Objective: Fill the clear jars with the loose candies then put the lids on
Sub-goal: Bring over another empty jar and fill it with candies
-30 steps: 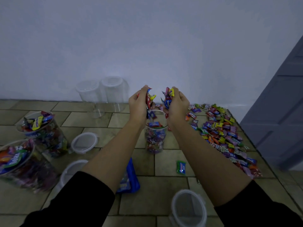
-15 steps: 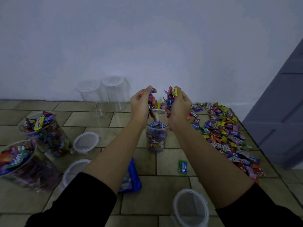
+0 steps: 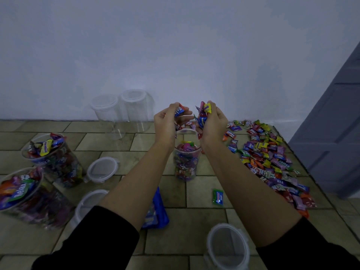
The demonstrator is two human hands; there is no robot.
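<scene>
Holding both hands directly over the mouth of the centre jar (image 3: 186, 162) serves a purpose: whatever is released drops straight in, w/ min. spill onto the floor (image 3: 194, 230).

Grip state:
- left hand (image 3: 167, 121): fingers curled round a few wrapped candies, one blue-red piece pinched at the fingertips.
- right hand (image 3: 213, 123): grip clamped on a larger bunch, w/ yellow and purple wrappers sticking out above the fingers.

The centre jar stands upright on the tiled floor btwn the two forearms. It is clear plastic, round and slightly tapered, and its contents appear close to the rim, so probably one more release before capping.

The loose candy pile (image 3: 272, 158) lies just right of that jar, within easy reach of the right hand. The pieces are small, flat, crinkly foil pillows in mixed colours. One green candy (image 3: 218, 196) lies apart, nearer the person.

Two filled jars (image 3: 56, 158) sit at far left, heaped and uncapped. Round translucent lids (image 3: 102, 168) w/ clip tabs lie flat beside them, ready for fitting. Two empty jars (image 3: 136, 108) wait nr the wall; whether they are capped cannot be told.
</scene>
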